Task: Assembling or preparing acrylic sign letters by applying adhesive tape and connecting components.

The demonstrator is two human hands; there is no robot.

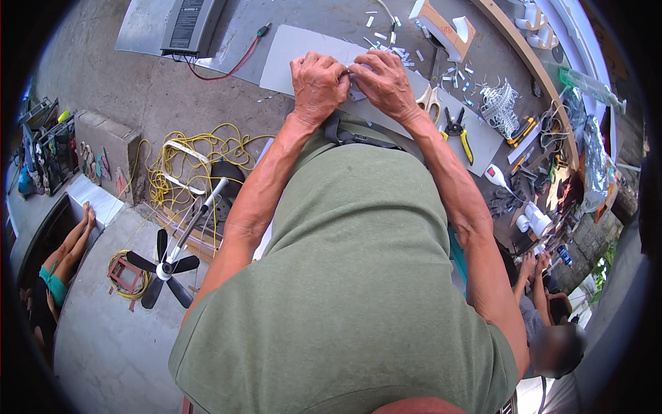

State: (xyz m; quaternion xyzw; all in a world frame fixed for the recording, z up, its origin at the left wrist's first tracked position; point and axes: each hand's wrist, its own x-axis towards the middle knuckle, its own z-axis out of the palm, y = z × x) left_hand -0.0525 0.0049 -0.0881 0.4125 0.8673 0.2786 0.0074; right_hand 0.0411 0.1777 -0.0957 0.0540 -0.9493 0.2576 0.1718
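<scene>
Above a pale grey board [283,58], my left hand [317,86] and my right hand [386,86] meet with fingertips pinched together. Something small and thin seems to be between them, but the fingers cover most of it and I cannot make out what it is. Close by my right wrist lie scissors [429,102] with cream handles. Pliers with yellow-and-black handles [456,131] rest just beyond them. Several small white-and-blue pieces [418,56] are scattered past my right hand, near an opened cardboard box [445,31].
A grey metal-cased device [193,27] with a red cable [241,63] sits at the far left. White coiled cord [501,107] lies right. Tangled yellow rope [183,162] and a black-bladed fan [163,269] are on the left. Other people sit at lower left and lower right.
</scene>
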